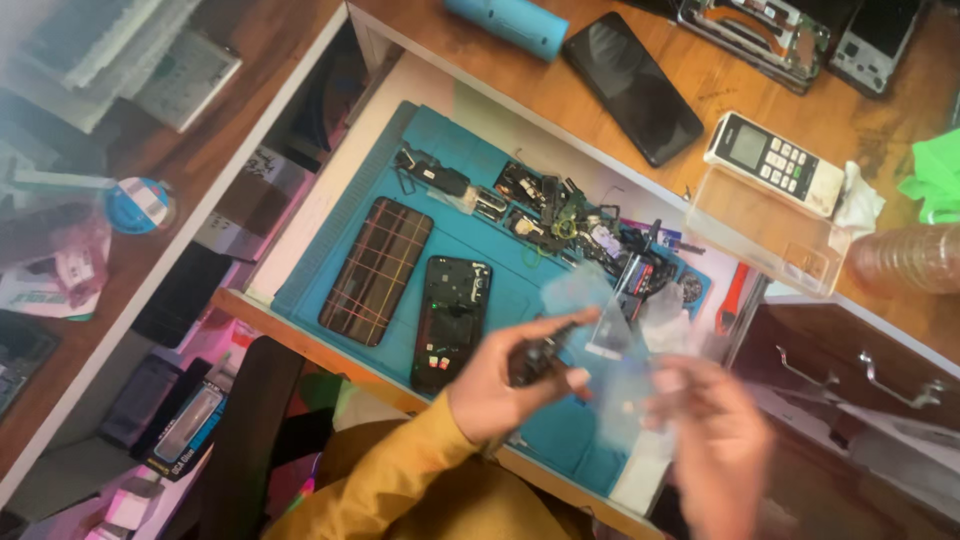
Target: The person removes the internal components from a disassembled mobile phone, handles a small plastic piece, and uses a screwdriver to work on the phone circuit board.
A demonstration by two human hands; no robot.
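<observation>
Low in the centre of the frame, the left hand (500,385) pinches a small dark part (535,362) over the blue mat (470,255). The blurred right hand (715,435) holds a clear plastic sheet (610,350). An opened phone (450,322) lies nearby, not yet closed.

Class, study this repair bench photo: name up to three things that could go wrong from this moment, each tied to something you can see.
1. The left hand pinches a small dark part over the blue mat; a slip might drop it into the heap of loose parts.
2. The blurred right hand grips a clear film, which could crease or pick up dust.
3. The opened phone lies just below both hands, so anything dropped may hit it.
</observation>
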